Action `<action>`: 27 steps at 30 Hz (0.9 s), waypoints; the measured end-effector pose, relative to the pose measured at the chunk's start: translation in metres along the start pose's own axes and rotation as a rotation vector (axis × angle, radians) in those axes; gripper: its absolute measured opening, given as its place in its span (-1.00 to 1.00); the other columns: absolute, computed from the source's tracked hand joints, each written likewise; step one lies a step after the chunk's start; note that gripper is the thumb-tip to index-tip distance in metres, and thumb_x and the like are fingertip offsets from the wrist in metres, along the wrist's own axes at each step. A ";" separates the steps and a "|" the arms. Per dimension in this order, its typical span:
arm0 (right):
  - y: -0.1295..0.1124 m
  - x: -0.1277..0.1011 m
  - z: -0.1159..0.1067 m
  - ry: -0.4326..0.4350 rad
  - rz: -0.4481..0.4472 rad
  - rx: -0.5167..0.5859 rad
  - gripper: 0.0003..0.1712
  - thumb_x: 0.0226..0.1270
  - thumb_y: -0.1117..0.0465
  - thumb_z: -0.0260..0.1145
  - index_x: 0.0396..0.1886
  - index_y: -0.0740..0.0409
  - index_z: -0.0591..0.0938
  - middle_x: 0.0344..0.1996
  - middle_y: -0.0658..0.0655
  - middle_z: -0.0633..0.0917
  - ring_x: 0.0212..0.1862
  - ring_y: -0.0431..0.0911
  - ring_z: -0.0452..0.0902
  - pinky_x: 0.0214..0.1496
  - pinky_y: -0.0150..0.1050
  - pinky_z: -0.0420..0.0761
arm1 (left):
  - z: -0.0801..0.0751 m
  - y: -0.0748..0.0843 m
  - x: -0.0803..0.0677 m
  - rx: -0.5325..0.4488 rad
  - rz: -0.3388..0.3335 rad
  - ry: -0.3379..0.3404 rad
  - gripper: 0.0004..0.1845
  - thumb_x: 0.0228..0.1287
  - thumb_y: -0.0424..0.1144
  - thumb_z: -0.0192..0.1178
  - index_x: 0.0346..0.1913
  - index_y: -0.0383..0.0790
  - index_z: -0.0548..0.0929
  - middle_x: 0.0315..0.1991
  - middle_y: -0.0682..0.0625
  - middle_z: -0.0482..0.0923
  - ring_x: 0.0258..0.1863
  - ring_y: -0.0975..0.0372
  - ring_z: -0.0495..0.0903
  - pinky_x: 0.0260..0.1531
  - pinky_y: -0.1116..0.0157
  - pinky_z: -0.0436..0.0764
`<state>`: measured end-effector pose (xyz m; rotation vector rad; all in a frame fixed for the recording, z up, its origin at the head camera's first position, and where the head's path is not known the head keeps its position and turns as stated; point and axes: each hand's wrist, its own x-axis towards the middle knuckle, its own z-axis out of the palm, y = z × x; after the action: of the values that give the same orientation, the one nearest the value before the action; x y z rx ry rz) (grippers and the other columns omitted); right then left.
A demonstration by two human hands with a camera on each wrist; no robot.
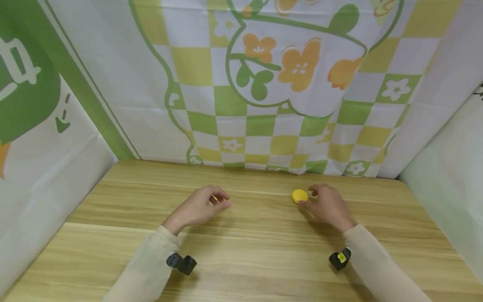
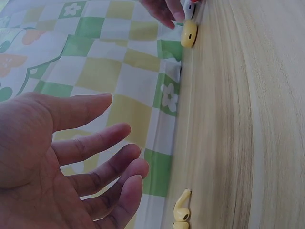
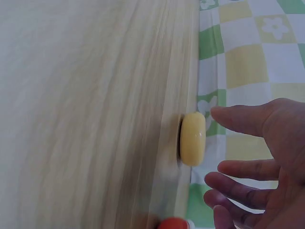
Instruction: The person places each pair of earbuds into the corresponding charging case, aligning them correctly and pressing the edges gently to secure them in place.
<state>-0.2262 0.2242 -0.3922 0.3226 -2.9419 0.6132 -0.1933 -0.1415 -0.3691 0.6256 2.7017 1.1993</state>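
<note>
Both my hands hover loose over the wooden table, grasping nothing. Right hand sits just right of the yellow case; left hand hangs over a yellow earbud.

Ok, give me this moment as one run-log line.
left hand: open, over yellow earbud | right hand: open, beside yellow case | both on wooden table

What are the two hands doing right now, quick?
Left hand: open, fingers loose, holding nothing; yellow earbud lies beside it.
Right hand: open, holding nothing, next to the yellow case.
</note>
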 end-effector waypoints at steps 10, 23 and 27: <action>-0.005 0.014 0.011 -0.050 0.055 0.001 -0.44 0.19 -0.09 0.53 -0.17 0.35 0.70 -0.42 0.14 0.66 -0.36 -0.01 0.50 -0.38 -0.17 0.41 | 0.000 0.000 0.000 0.006 0.012 -0.004 -0.73 0.48 -0.18 0.22 0.02 -0.33 0.70 -0.13 -0.06 0.62 -0.15 0.08 0.57 -0.14 0.16 0.59; -0.005 0.017 0.018 -0.047 0.058 -0.041 -0.49 0.19 -0.07 0.54 -0.23 0.34 0.74 -0.40 0.16 0.67 -0.38 -0.01 0.46 -0.42 -0.20 0.34 | 0.004 0.001 0.003 -0.001 0.018 -0.019 -0.71 0.47 -0.18 0.23 0.03 -0.35 0.70 -0.14 -0.05 0.62 -0.17 0.15 0.57 -0.15 0.18 0.59; -0.007 0.016 0.018 -0.034 0.051 -0.016 -0.49 0.17 -0.06 0.56 -0.15 0.31 0.75 -0.34 0.15 0.70 -0.34 -0.01 0.50 -0.37 -0.18 0.39 | 0.005 0.003 0.003 0.005 0.036 -0.024 -0.70 0.47 -0.17 0.23 0.04 -0.36 0.70 -0.15 -0.05 0.63 -0.18 0.15 0.58 -0.17 0.19 0.59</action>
<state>-0.2417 0.2076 -0.4028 0.2591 -2.9943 0.5960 -0.1941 -0.1348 -0.3702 0.6878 2.6860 1.1858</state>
